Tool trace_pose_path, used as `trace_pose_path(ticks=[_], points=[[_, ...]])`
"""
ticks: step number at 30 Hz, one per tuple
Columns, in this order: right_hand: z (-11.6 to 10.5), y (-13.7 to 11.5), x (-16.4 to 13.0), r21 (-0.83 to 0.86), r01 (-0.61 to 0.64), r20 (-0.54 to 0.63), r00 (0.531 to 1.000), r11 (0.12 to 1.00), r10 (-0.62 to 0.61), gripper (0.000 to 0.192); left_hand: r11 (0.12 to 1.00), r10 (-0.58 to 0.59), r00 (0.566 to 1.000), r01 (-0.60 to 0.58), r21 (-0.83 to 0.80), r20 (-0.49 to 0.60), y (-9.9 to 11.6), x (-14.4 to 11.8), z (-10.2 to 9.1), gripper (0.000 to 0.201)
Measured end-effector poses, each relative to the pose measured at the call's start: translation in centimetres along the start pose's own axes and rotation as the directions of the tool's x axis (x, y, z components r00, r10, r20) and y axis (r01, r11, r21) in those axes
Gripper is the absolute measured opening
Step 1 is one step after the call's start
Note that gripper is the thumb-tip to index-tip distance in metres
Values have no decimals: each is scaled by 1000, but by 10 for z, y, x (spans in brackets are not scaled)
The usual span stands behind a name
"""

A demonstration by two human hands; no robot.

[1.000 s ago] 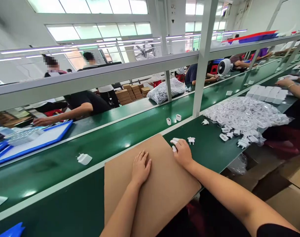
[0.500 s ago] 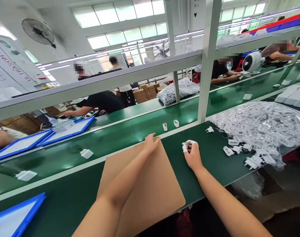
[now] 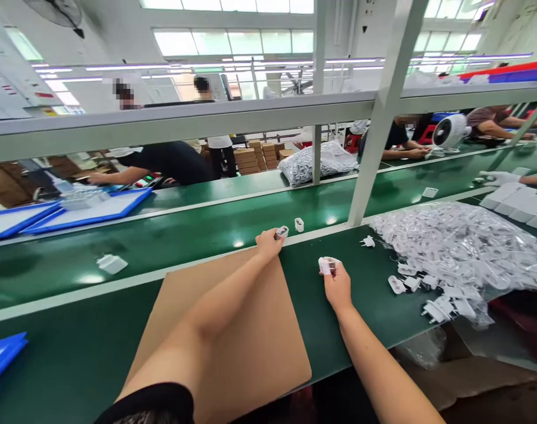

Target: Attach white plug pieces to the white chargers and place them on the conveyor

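White charger shell is pinched by the left hand on the conveyor belt; the right hand grips a white plug insert.

the cardboard sheet looks matt, brown and smooth. beyond it, the green belt shines glossy under the lights. white plugs there look like smooth plastic.

Cardboard sheet on green bench, white desk fan, blue-framed trays, stacked brown boxes in bkgd
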State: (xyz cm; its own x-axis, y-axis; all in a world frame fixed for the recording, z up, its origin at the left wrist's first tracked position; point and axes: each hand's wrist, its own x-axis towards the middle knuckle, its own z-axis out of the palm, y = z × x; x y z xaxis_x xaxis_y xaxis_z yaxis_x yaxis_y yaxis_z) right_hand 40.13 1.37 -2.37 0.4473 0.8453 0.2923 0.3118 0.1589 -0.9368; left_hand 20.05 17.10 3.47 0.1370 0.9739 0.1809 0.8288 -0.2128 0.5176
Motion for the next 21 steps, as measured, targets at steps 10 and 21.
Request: trace_pose_path(ticks=[10, 21], points=[[40, -60, -4, -45, 82, 259, 964, 996, -68, 45, 947, 237, 963, -199, -253, 129, -69, -173, -59, 23], [95, -110, -22, -273, 776, 755, 539, 568, -374, 30, 906, 225, 974, -202, -373, 18, -87, -168, -47, 25]])
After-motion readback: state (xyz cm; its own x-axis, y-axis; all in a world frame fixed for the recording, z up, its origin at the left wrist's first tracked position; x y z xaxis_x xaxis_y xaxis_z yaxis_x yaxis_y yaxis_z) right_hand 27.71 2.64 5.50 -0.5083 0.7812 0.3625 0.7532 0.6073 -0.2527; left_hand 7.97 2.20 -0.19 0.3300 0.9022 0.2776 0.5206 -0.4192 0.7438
